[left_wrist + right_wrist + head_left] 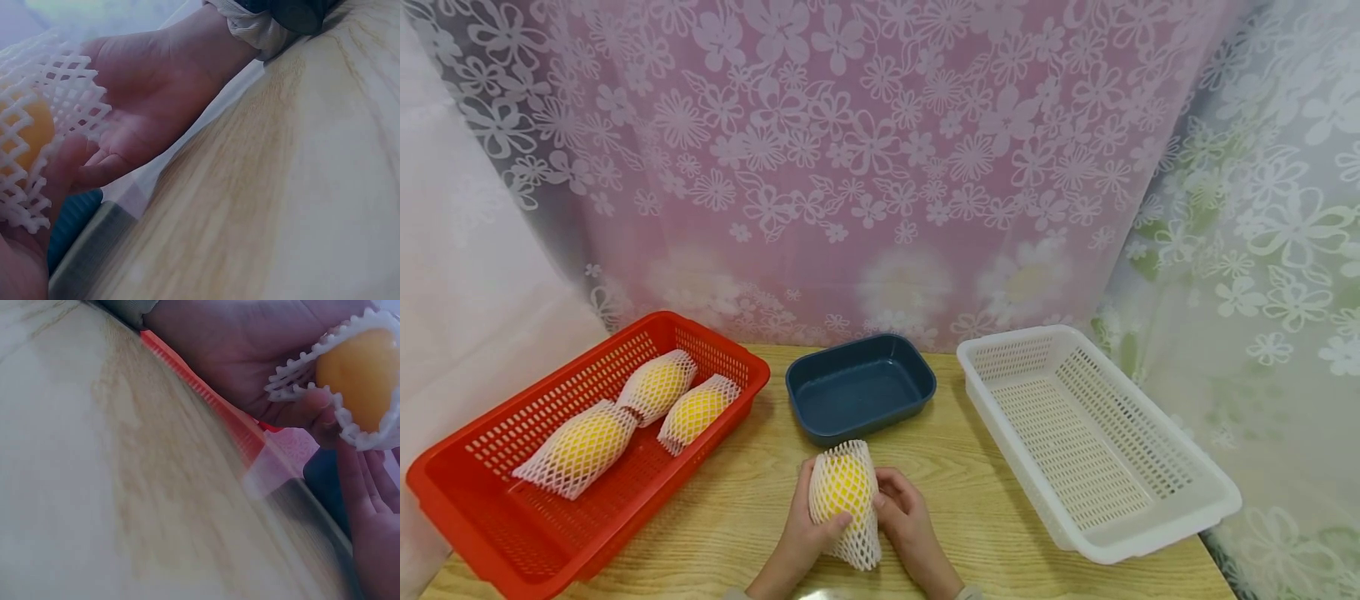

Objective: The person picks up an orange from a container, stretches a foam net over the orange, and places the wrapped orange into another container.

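A yellow fruit (pixel 841 490) in a white foam net sleeve (pixel 859 550) is held upright over the near middle of the table. From the left, my left hand (pixel 805 527) grips the netted fruit, its thumb across the front. On the other side my right hand (pixel 913 523) has curled fingers and thumb pinching the sleeve's edge. Bare orange-yellow skin of the fruit (pixel 359 375) shows through the sleeve's opening in the right wrist view. The left wrist view has the right hand's palm (pixel 150 87) facing the camera beside the mesh.
At the left stands a red basket (pixel 647 492) with three netted yellow fruits (pixel 658 387). A dark blue tray (pixel 861 383) sits behind my hands. The white basket (pixel 1075 442) stands at the right on the wooden table (pixel 970 533). Floral curtains (pixel 865 167) hang behind.
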### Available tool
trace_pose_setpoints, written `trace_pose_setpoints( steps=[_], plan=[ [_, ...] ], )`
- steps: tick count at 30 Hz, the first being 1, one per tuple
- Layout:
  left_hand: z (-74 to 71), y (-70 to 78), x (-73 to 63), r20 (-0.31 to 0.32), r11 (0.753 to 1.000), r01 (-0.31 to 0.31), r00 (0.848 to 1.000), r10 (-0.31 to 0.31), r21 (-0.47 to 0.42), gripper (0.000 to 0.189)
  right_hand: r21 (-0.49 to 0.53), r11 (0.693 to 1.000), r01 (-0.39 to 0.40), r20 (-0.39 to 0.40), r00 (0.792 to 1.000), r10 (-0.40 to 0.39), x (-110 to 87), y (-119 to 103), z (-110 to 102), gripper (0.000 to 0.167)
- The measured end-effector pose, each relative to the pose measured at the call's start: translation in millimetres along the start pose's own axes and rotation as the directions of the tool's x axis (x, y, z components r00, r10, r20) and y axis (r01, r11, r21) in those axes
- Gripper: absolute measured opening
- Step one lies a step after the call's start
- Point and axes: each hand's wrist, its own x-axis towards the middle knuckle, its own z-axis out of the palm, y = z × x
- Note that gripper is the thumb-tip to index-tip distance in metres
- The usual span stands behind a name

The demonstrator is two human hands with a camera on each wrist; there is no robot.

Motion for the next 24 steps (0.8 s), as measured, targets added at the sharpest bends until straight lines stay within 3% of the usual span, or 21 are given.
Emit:
trace_pose_setpoints(
  steps=[5, 9, 13, 19, 21, 24],
  plan=[
    [-0.5, 1.5, -0.9, 0.005, 1.000, 0.003, 1.000, -0.003, 0.007, 0.063, 0.035, 0.999, 0.006, 0.003, 1.000, -0.006, 0.3, 0.1, 0.3, 0.028],
    [-0.1, 4.1, -1.4, 0.011, 1.000, 0.017, 1.000, -0.017, 0.006, 0.071, 0.108, 0.994, 0.015, 0.053, 0.998, -0.020, 2.5, -0.8, 1.7, 0.027],
    [-1.2, 4.8, -1.2, 0.021, 0.998, 0.056, 0.998, -0.055, -0.018, 0.076, 0.193, 0.980, -0.043, 0.090, 0.996, 0.026, 3.8, -2.4, 2.5, 0.028],
    [-2.7, 4.2, -1.3, 0.077, 0.989, 0.081, 0.994, -0.071, -0.127, 0.080, 0.342, 0.920, -0.192, 0.117, 0.980, 0.162, 1.3, -5.2, -0.4, 0.031],
    [-2.2, 4.5, -1.2, 0.108, 0.981, 0.090, 0.991, -0.073, -0.169, 0.084, 0.392, 0.892, -0.225, 0.141, 0.973, 0.183, 0.0, -6.2, -1.6, 0.031],
    [-1.6, 4.4, -0.8, 0.124, 0.981, 0.107, 0.988, -0.087, -0.162, 0.085, 0.457, 0.857, -0.238, 0.164, 0.969, 0.182, -0.8, -7.8, -2.6, 0.031]
  ],
)
